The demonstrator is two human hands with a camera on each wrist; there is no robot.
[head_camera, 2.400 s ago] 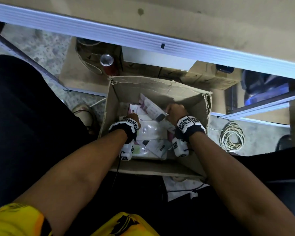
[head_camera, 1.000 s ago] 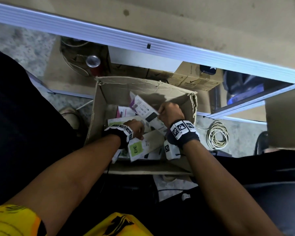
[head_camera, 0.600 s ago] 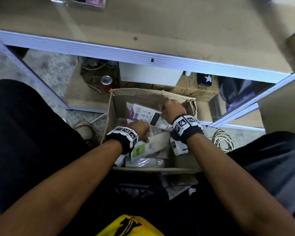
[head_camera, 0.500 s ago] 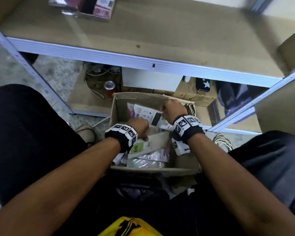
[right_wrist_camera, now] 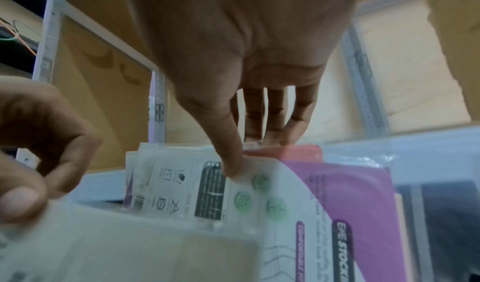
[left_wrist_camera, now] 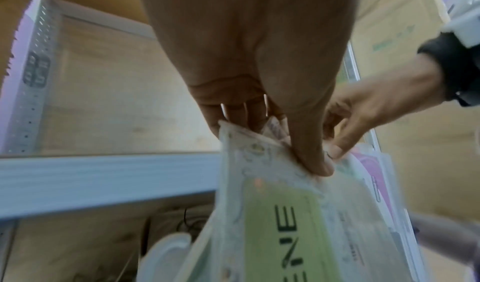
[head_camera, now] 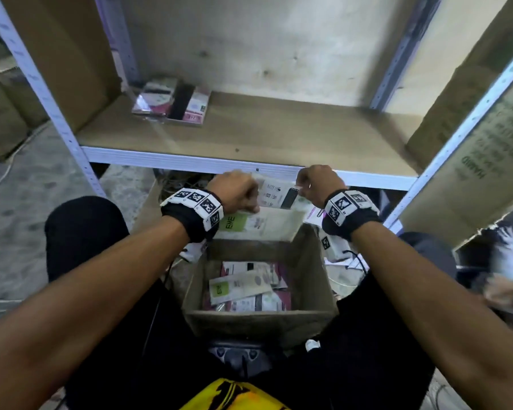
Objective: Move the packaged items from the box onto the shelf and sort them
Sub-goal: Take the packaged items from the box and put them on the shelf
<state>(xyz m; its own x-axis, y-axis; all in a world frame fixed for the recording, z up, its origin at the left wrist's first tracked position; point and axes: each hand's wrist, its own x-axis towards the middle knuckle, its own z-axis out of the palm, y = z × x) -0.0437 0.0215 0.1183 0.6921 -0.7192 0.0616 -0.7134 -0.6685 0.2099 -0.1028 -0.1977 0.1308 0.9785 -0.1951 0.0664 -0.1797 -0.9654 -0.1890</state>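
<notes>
Both hands hold flat plastic-wrapped packets level with the white metal front rail of the wooden shelf (head_camera: 249, 134). The left hand (head_camera: 234, 192) pinches the green-labelled packet (head_camera: 258, 224); the right hand (head_camera: 316, 183) pinches the purple-backed packets (right_wrist_camera: 337, 194). Their long axes run left-right (along the rail), the bare board lies just beyond, and the open brown cardboard box (head_camera: 308, 273) sits below.

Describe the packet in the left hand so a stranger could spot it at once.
Start at the white front rail of the shelf. Just below it, above the open cardboard box, the left hand pinches a flat pale packet. Unlike the purple packet in the right hand, it has a lime-green panel printed ENE.
</notes>
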